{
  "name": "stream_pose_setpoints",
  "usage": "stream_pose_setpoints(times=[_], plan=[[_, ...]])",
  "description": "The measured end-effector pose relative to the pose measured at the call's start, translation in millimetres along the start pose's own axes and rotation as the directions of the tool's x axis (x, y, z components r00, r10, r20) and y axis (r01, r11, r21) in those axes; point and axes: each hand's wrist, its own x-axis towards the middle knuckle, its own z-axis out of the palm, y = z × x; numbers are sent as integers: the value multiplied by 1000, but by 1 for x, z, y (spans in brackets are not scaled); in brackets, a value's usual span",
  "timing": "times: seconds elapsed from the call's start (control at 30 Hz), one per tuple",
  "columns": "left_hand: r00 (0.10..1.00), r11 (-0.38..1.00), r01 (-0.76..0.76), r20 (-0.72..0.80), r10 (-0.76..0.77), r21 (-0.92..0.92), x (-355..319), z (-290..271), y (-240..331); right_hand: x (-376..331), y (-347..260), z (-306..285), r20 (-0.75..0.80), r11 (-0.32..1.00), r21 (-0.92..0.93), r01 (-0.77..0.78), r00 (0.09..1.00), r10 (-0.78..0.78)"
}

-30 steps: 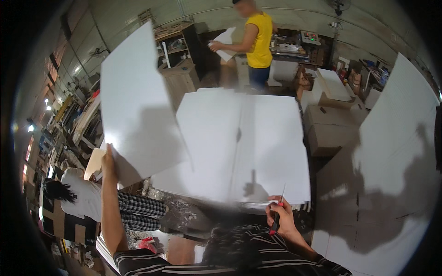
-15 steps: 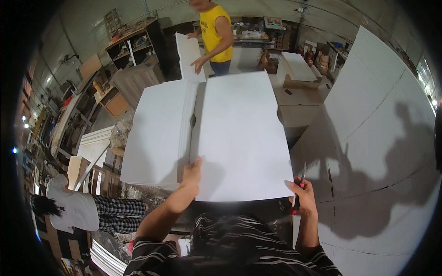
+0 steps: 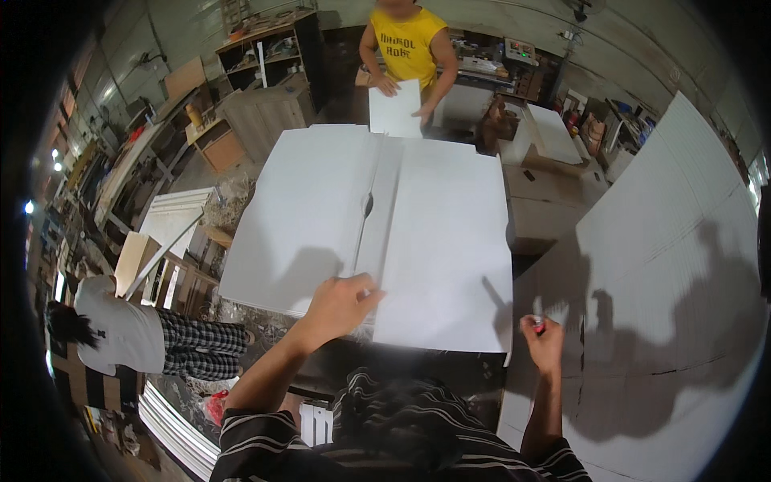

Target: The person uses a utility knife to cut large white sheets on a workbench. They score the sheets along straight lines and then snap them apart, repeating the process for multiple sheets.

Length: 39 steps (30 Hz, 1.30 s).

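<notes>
Two large white panels lie side by side in front of me. My left hand [image 3: 341, 307] is loosely curled, with thumb and forefinger slightly apart at the near left edge of the right-hand panel [image 3: 450, 241]. The left-hand panel [image 3: 301, 201] lies on a stack, with a dark notch at its inner edge. Off the near right corner, my right hand [image 3: 544, 344] is closed round a slim hand tool [image 3: 539, 325] with red on its handle. Most of the tool is hidden by my fingers.
Across from me a person in a yellow sleeveless top [image 3: 408, 46] holds a smaller white panel [image 3: 393, 108]. A tall white ribbed sheet [image 3: 642, 233] stands at right. Another person in checked trousers [image 3: 197, 341] is at left, near white strips [image 3: 173, 430].
My right hand has moved off the right panel's corner with the tool. My left hand has loosened from its edge. The person opposite has turned towards me, bringing the smaller panel round.
</notes>
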Motion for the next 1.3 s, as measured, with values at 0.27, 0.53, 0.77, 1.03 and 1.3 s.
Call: stream_pose_setpoints(times=[0.27,0.53,0.77,1.03,1.3], plan=[[998,928,66,26,-60,-367,-14,-49,-35,13,29,18,-186,991,-60,-123,976,110],[667,822,-60,-635,-389,-566,-51,-146,-266,23,-46,68,-392,998,-45,-51,920,29],[674,836,549,-582,-456,-19,-61,-64,-522,-9,-157,156,-319,999,-43,-3,948,-11],[740,649,654,-152,-655,389,-113,99,-539,-53,-211,183,-415,977,-136,-162,905,92],[811,742,552,-39,-584,381,-49,78,-550,-74,-219,207,-430,972,-80,-219,888,165]])
